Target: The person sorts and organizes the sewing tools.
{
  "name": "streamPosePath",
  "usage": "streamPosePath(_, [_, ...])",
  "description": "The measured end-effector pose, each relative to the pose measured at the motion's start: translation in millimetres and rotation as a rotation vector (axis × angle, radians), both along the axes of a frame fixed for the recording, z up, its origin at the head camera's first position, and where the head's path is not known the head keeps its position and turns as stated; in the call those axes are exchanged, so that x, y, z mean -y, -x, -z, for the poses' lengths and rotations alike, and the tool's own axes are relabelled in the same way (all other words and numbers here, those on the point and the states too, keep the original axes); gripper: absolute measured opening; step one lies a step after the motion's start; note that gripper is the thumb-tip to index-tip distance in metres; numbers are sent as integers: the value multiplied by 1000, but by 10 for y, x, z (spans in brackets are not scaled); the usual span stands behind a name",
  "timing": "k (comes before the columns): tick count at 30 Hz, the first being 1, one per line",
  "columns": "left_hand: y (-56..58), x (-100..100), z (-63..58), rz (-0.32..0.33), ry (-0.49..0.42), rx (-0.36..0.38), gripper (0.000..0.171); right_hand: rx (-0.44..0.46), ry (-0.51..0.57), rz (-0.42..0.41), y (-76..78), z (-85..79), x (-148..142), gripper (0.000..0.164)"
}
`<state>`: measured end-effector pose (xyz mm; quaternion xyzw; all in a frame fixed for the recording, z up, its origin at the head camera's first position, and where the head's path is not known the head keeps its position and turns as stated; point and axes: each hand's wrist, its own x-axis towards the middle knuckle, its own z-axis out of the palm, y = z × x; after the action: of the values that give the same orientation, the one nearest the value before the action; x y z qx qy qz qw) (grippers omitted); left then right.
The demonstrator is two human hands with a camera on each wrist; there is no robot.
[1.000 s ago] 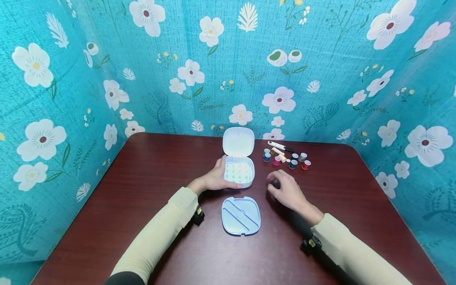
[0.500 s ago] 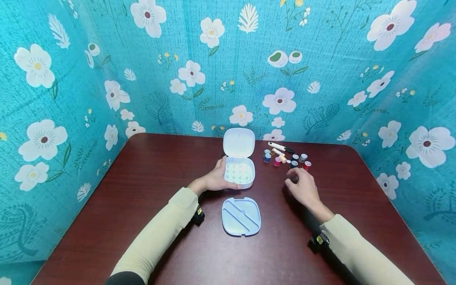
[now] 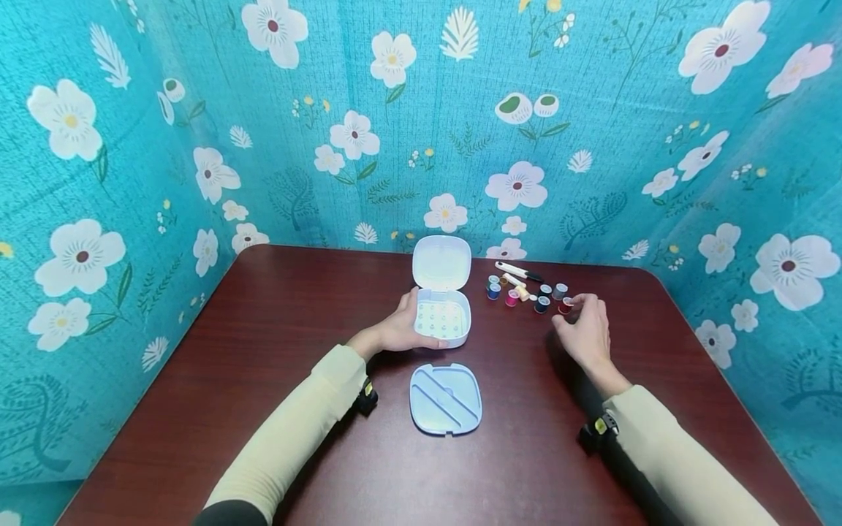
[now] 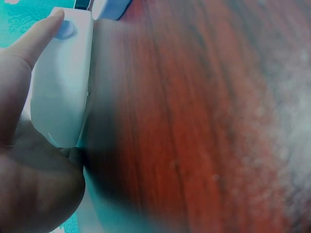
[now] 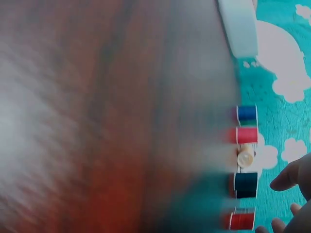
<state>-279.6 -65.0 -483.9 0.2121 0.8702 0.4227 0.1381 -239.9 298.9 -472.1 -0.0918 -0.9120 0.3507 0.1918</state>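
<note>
My left hand (image 3: 397, 330) grips a white sewing box (image 3: 458, 341) at its left side, thumb along the front wall. The box stands with its lid (image 3: 441, 263) raised and several small pegs in rows inside. In the left wrist view the thumb (image 4: 36, 36) lies on the box wall (image 4: 63, 82) near a round button. My right hand (image 3: 587, 332) reaches over the red thread spool (image 3: 565, 307), thumb and fingers apart. In the right wrist view that red spool (image 5: 242, 221) stands close to the fingertips, and a dark green spool (image 5: 246, 185) stands near the thumb.
A light blue divided tray (image 3: 446, 398) lies in front of the box. Several spools, including a pink spool (image 3: 512, 297) and a grey spool (image 3: 560, 291), stand back right. Behind them lies a white-and-black pen-like tool (image 3: 517, 271). A floral curtain hangs beyond the table (image 3: 296, 292).
My right hand has moved right and slightly away from me, from beside the box to the red spool. The left hand and the box have stayed in place.
</note>
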Motion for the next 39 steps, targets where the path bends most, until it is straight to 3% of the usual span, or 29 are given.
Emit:
streamPosePath(11, [-6, 6, 14, 1, 1, 31, 136, 105, 147, 9, 173, -23, -230, 59])
streamPosePath(18, [-11, 3, -3, 10, -14, 24, 132, 172, 217, 0, 264, -7, -275, 62])
streamPosePath(29, [-19, -1, -37, 4, -9, 22, 132, 189, 266, -2, 347, -3, -269, 45])
streamPosePath(39, [-21, -3, -31, 1, 10, 24, 131, 188, 266, 25, 383, 47, -257, 40])
